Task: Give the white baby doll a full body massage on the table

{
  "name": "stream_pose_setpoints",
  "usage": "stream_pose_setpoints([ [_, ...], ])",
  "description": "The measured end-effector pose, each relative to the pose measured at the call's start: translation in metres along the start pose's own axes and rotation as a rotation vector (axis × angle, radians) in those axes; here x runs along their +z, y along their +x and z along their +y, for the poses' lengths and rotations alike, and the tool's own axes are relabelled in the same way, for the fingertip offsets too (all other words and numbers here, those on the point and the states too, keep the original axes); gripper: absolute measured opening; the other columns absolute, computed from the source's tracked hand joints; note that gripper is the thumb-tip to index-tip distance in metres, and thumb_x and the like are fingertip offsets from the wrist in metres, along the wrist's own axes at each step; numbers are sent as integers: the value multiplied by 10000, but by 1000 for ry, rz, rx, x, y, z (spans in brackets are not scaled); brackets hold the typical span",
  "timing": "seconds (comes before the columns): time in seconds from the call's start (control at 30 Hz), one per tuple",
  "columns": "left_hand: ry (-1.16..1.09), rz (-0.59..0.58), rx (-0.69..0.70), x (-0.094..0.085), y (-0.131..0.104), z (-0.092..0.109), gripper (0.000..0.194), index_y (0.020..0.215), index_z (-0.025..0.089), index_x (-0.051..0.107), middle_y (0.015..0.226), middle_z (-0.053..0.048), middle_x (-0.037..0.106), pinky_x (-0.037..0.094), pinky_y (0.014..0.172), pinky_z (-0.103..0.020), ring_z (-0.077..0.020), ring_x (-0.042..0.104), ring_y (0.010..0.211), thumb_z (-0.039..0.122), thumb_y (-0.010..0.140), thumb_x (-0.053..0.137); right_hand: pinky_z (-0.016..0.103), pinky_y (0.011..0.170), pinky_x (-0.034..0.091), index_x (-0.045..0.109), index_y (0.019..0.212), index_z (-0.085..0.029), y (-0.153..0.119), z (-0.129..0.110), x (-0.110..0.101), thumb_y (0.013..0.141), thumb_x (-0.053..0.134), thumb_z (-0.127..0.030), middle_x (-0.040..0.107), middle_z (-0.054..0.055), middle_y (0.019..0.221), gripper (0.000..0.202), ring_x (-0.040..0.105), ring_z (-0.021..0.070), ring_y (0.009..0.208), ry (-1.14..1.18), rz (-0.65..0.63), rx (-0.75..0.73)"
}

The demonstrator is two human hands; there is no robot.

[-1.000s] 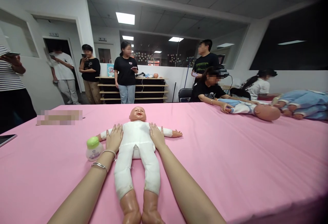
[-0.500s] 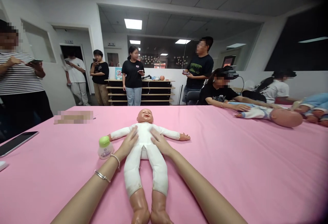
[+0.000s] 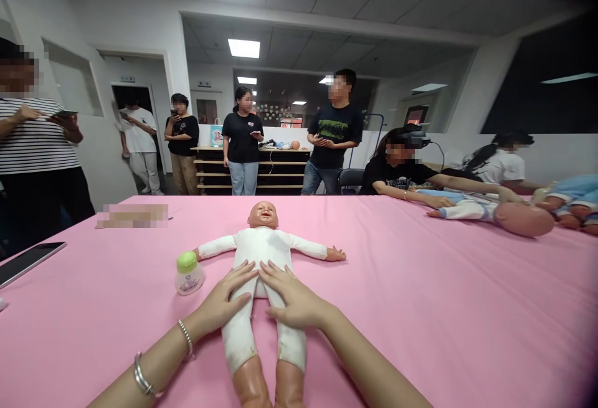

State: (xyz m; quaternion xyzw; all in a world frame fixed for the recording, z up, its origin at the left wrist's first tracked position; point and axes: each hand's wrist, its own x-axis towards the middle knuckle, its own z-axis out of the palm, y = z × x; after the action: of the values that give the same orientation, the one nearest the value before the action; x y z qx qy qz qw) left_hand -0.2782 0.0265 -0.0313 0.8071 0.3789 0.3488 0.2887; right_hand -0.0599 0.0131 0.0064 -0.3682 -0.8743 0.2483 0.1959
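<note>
A baby doll with a white cloth body lies face up, its arms spread and its feet toward me. My left hand lies open on the doll's hip and upper thigh on the left, fingers spread. Across from it, my right hand rests open on the other hip and thigh, its fingers also apart. The fingertips of both hands come close together at the lower belly. Left of the doll stands a small clear bottle with a green cap.
The pink-covered table holds a phone at the left and a blurred flat item farther back. At the right, a person in a headset handles another doll. Several people stand behind the table.
Both my hands have slid down the doll from its chest to its hips and thighs, toward me. The standing person in the dark green-print shirt has shifted left.
</note>
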Motion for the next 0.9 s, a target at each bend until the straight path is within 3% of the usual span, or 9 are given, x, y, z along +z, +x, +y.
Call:
stream_pose_setpoints([
  [0.2, 5, 42, -22, 6, -1, -2, 419, 1257, 265, 521, 1419, -21, 369, 206, 1123, -450, -219, 258, 1349, 365, 853, 472, 530, 1080, 139, 657, 1066, -300, -15, -14, -28, 669, 700, -234, 283, 28, 1445, 405, 111, 300, 1370, 78, -249, -79],
  [0.33, 5, 61, -37, 6, -1, -4, 526, 1350, 242, 404, 1430, -37, 349, 213, 1123, -444, -219, 270, 1344, 364, 846, 485, 418, 1052, 290, 657, 1079, -268, -22, -24, -49, 702, 692, -377, 603, 37, 1187, 395, 406, 250, 1256, 439, -598, -184],
  [0.4, 30, 51, -20, 5, -1, -4, 493, 1333, 258, 431, 1431, -27, 347, 190, 1128, -450, -221, 255, 1350, 360, 852, 472, 354, 966, 409, 660, 1082, -199, -23, -26, -53, 692, 685, -452, 651, 77, 1098, 466, 560, 244, 1109, 635, -883, -165],
  [0.47, 76, 31, 2, 4, -2, -1, 484, 1331, 274, 433, 1433, -21, 340, 163, 1131, -460, -223, 239, 1356, 355, 855, 462, 324, 860, 482, 660, 1068, -144, -20, -22, -49, 670, 706, -459, 670, 113, 1034, 510, 644, 240, 959, 815, -999, -105],
  [0.53, 134, -7, 43, 3, -4, 5, 476, 1324, 287, 442, 1442, -20, 319, 142, 1128, -475, -232, 224, 1360, 338, 851, 462, 315, 802, 504, 652, 1058, -140, -15, -12, -39, 677, 717, -413, 679, 112, 992, 473, 675, 216, 850, 993, -732, -60],
  [0.63, 171, -132, 168, 5, -10, 23, 364, 1178, 303, 593, 1386, -8, 413, 95, 1120, -508, -253, 252, 1349, 277, 838, 467, 342, 807, 502, 633, 1046, -175, -4, 8, -20, 723, 666, -353, 674, 95, 1002, 370, 667, 200, 849, 1104, 119, 1],
  [0.7, 123, -229, 243, 8, -15, 37, 291, 1012, 290, 685, 1206, -15, 594, 91, 1119, -502, -250, 422, 1253, 236, 834, 461, 398, 885, 469, 620, 1045, -190, 4, 19, -10, 739, 624, -341, 649, 101, 1073, 341, 633, 222, 958, 997, 501, 41],
  [0.8, -80, -323, 217, 12, -20, 50, 221, 869, 243, 722, 889, -34, 710, 274, 1070, -439, -210, 640, 914, 248, 815, 507, 445, 1046, 330, 578, 1141, -217, 12, 32, 0, 738, 596, -331, 547, 94, 1262, 420, 482, 232, 1198, 727, 609, 27],
  [0.9, -557, -379, 3, 7, -19, 46, 233, 841, 177, 712, 789, -81, 707, 518, 702, -338, -208, 661, 677, 348, 763, 575, 446, 1109, 213, 440, 1315, -220, 14, 39, 8, 766, 546, -293, 364, 79, 1421, 563, 308, 210, 1327, 473, 487, 21],
])
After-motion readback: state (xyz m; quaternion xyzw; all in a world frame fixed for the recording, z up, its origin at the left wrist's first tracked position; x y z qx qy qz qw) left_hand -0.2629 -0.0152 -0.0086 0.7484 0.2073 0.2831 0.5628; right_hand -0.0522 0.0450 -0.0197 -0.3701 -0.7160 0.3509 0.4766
